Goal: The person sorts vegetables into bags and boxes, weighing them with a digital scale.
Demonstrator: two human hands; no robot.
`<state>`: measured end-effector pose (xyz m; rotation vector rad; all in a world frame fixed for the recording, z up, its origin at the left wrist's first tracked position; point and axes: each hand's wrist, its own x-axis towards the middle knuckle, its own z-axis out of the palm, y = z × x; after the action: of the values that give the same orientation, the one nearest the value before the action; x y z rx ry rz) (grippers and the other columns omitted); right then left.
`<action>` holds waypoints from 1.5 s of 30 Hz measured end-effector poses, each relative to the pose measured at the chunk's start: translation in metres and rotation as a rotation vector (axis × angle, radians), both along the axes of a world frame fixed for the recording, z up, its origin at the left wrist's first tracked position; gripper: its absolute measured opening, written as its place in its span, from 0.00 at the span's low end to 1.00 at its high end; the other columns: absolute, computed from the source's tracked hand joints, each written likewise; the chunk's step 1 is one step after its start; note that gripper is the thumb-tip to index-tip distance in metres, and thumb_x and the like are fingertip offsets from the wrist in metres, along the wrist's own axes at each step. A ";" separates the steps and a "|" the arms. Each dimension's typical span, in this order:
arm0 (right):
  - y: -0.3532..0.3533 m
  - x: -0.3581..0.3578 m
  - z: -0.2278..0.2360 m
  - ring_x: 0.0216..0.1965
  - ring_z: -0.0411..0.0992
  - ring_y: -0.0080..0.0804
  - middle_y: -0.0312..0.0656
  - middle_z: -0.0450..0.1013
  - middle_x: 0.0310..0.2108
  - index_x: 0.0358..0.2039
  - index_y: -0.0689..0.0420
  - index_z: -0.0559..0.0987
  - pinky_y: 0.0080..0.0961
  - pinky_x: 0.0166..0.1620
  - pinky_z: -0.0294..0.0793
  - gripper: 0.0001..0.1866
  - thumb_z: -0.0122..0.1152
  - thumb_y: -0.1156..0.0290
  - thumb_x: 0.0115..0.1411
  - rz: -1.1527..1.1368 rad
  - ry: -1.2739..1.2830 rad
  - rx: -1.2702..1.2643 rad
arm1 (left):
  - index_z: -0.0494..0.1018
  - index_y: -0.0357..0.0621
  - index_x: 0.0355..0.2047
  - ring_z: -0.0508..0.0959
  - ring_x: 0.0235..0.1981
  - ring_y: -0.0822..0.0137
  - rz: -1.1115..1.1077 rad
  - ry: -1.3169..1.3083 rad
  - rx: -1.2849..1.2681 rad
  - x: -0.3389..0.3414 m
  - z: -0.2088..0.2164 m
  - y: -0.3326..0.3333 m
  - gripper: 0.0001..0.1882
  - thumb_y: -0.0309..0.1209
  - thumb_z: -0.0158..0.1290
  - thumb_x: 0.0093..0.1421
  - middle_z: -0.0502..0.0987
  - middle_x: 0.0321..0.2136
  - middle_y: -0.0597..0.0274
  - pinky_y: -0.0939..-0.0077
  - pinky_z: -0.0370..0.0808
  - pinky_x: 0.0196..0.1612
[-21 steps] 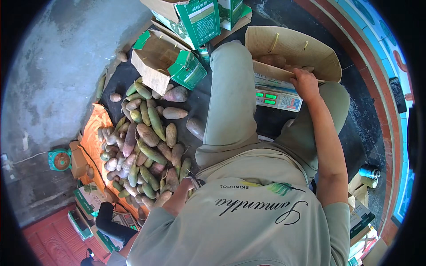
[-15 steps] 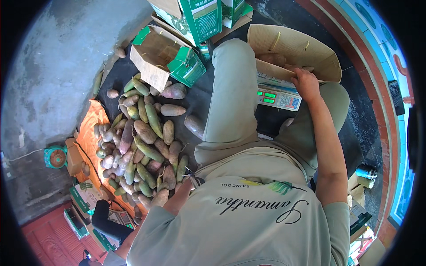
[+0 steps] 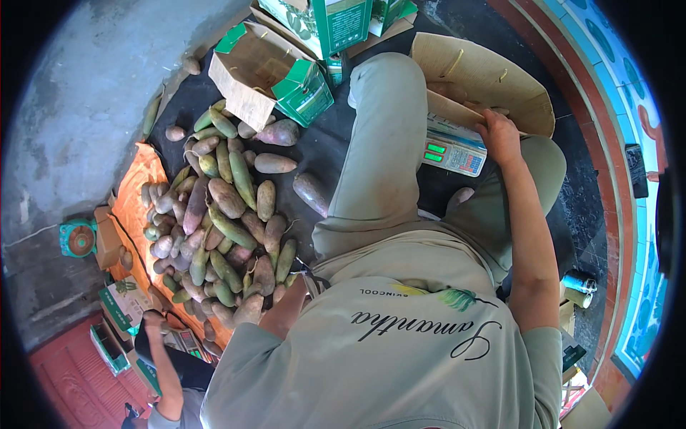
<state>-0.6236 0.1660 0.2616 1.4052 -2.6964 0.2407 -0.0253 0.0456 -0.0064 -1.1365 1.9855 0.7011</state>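
Note:
My right hand (image 3: pixel 501 134) has its fingers curled over the near edge of an open cardboard box (image 3: pixel 486 63). A few brownish radishes (image 3: pixel 449 90) show inside the box, partly behind its near wall. The box rests on a digital scale (image 3: pixel 457 151) with lit green displays, between my legs. My left forearm (image 3: pixel 287 313) reaches down beside the heap of radishes (image 3: pixel 225 229); my left hand is hidden from view. The heap mixes long green radishes with purplish and brownish ones. A purplish radish (image 3: pixel 311 194) lies apart, near my left leg.
An open carton (image 3: pixel 243 107) with green flaps stands beyond the heap, near more green-and-white boxes (image 3: pixel 346 25). Orange sheeting (image 3: pixel 125 196) lies under the heap's left side. At lower left, another person's arm (image 3: pixel 166 375) is among cartons. A green fan (image 3: pixel 77 238) stands on the left.
My view has shifted slightly, while my right hand stays on the box edge. At lower left, the other person's forearm and hand have come up into sight.

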 end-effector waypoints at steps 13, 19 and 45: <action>0.006 -0.007 -0.007 0.38 0.71 0.46 0.49 0.73 0.35 0.40 0.58 0.72 0.37 0.42 0.69 0.17 0.59 0.67 0.50 -0.003 0.021 0.053 | 0.67 0.54 0.48 0.66 0.52 0.51 0.143 -0.010 -0.017 -0.001 0.004 -0.001 0.23 0.38 0.53 0.49 0.64 0.51 0.51 0.60 0.70 0.48; 0.001 -0.004 -0.003 0.40 0.71 0.46 0.50 0.72 0.37 0.40 0.59 0.72 0.36 0.43 0.69 0.16 0.59 0.67 0.50 -0.027 0.014 0.084 | 0.67 0.54 0.48 0.67 0.51 0.51 0.172 -0.007 -0.028 -0.033 -0.002 -0.011 0.23 0.37 0.53 0.49 0.64 0.50 0.51 0.60 0.70 0.48; 0.009 -0.003 -0.003 0.35 0.71 0.47 0.51 0.72 0.31 0.39 0.59 0.71 0.38 0.40 0.70 0.17 0.59 0.65 0.51 -0.077 0.070 0.107 | 0.67 0.38 0.47 0.75 0.42 0.62 0.884 -0.017 -0.088 -0.020 -0.026 -0.145 0.34 0.42 0.61 0.41 0.73 0.43 0.53 0.67 0.76 0.34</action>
<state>-0.6266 0.1750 0.2587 1.3058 -2.7357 0.0418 -0.0453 -0.0990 -0.0324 -2.0878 1.4444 1.0224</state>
